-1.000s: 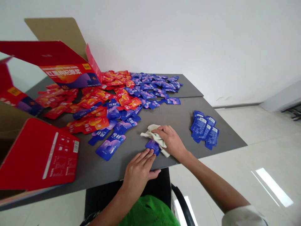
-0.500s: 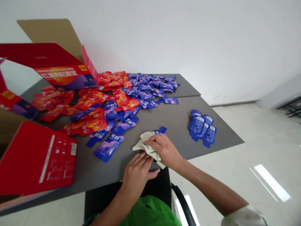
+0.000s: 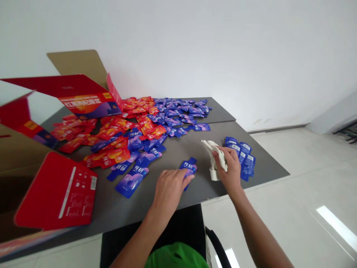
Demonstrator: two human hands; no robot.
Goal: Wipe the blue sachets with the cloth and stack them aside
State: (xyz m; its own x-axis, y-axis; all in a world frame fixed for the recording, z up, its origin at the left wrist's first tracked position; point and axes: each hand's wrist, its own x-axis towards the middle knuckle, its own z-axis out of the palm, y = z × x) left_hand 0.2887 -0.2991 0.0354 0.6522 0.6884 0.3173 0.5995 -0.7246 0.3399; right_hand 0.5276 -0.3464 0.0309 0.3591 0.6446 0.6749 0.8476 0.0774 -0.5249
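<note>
A folded cream cloth (image 3: 214, 158) is pinched in my right hand (image 3: 231, 167), held above the table just left of a small group of blue pouches (image 3: 247, 158). My left hand (image 3: 169, 188) is closed at the left edge of a single blue-purple pouch (image 3: 190, 165), with the thumb lying across its lower part and covering some of it. That pouch has a narrow neck pointing away from me. Left of this hand lie a few more blue-purple pouches (image 3: 132, 180), face up.
Red-orange pouches (image 3: 111, 130) and blue-purple pouches (image 3: 178, 108) are heaped across the back of the grey table (image 3: 178, 143). An open red carton (image 3: 95, 102) stands at the back left, and another open carton (image 3: 75, 193) sits at the front left. A white wall (image 3: 223, 56) rises behind.
My right hand has lifted the cloth off the pouch and carried it to the right. The left hand has moved slightly up to the pouch, now uncovered. The view has shifted slightly.
</note>
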